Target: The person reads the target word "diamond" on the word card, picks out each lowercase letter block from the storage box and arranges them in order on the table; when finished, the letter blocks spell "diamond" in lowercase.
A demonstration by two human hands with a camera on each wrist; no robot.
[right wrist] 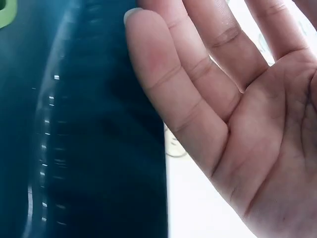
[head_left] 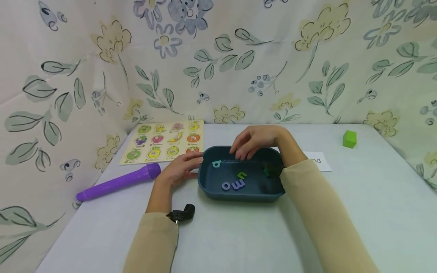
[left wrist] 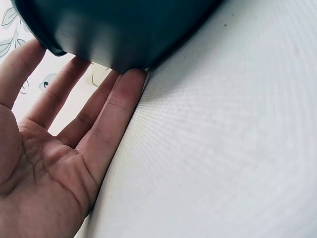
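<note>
A dark blue plastic tray (head_left: 239, 197) stands on the table in the head view. Inside lie several letter pieces: a teal one (head_left: 216, 164), a green n (head_left: 241, 175), a purple m (head_left: 238, 184) and a purple o (head_left: 225, 185); another green piece (head_left: 266, 172) sits in shadow at the right. My left hand (head_left: 181, 167) touches the tray's left end with extended fingers (left wrist: 119, 99). Over the tray's back edge hangs my right hand (head_left: 256, 140), fingers pointing down, loosely bent. The right wrist view shows its palm bare; no held piece is visible.
A fruit picture board (head_left: 164, 141) lies behind on the left, with a purple microphone-shaped stick (head_left: 119, 183) in front of it. A white card (head_left: 321, 161) ending in "nd" is partly covered by the right arm. Farther right stands a green block (head_left: 349, 139).
</note>
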